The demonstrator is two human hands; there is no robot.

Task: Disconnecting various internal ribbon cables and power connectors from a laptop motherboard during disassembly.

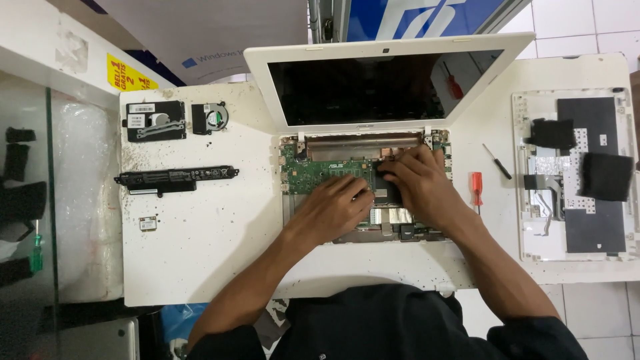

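Both forearms reach in from the bottom edge. I see left hand flat on the green mainboard of the opened white laptop; right hand pinches something dark beside it, though I can't tell how firmly. Risk: pulling hard could tear a connector; red screwdriver lies near.

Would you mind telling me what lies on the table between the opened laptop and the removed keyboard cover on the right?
In the head view, two screwdrivers: a red-handled one beside the laptop, and a slim black one nearer the keyboard cover.
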